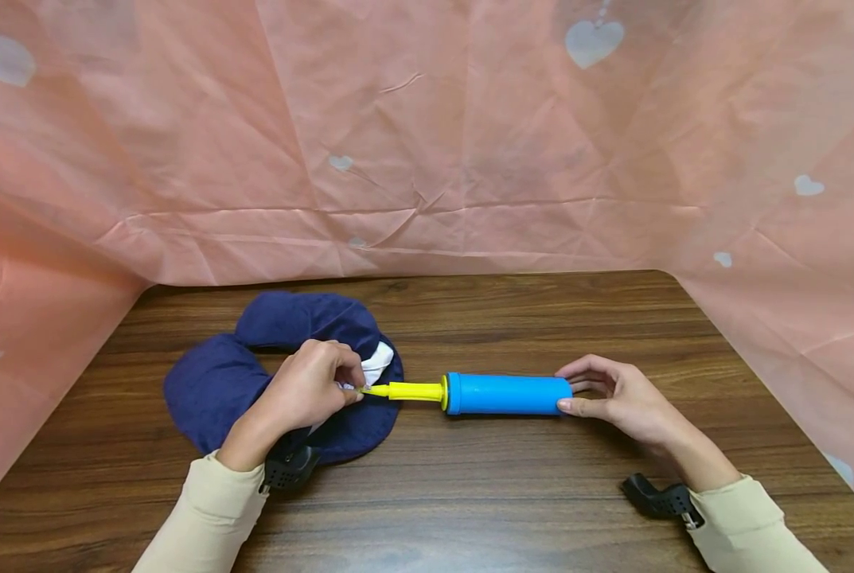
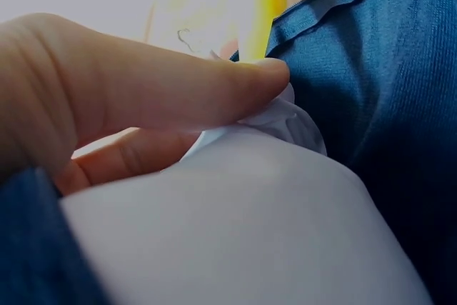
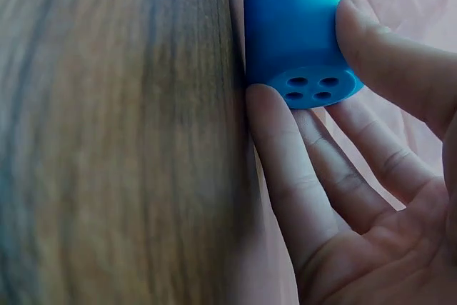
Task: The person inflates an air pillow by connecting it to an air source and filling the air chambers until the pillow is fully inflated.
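A flat navy neck pillow [image 1: 212, 382] lies on the wooden table [image 1: 469, 493] at the left. My left hand [image 1: 351, 386] rests on it and pinches its white valve [image 1: 376, 364] between thumb and finger, right at the tip of a yellow nozzle [image 1: 405, 391]. The nozzle belongs to a blue hand pump [image 1: 507, 394] lying on its side. My right hand [image 1: 568, 388] holds the pump's far end, thumb on one side and fingers on the other. Up close, the left hand [image 2: 235, 116] pinches white valve material [image 2: 285, 116] against blue fabric [image 2: 371, 91]; the right hand [image 3: 303, 55] cups the pump's holed end [image 3: 310, 87].
A pink cloth with white hearts [image 1: 427, 135] hangs behind and drapes down both sides of the table. Black wrist mounts [image 1: 289, 468] [image 1: 659, 500] sit at my cuffs. Bare wood [image 3: 107, 133] stretches in front of the pump.
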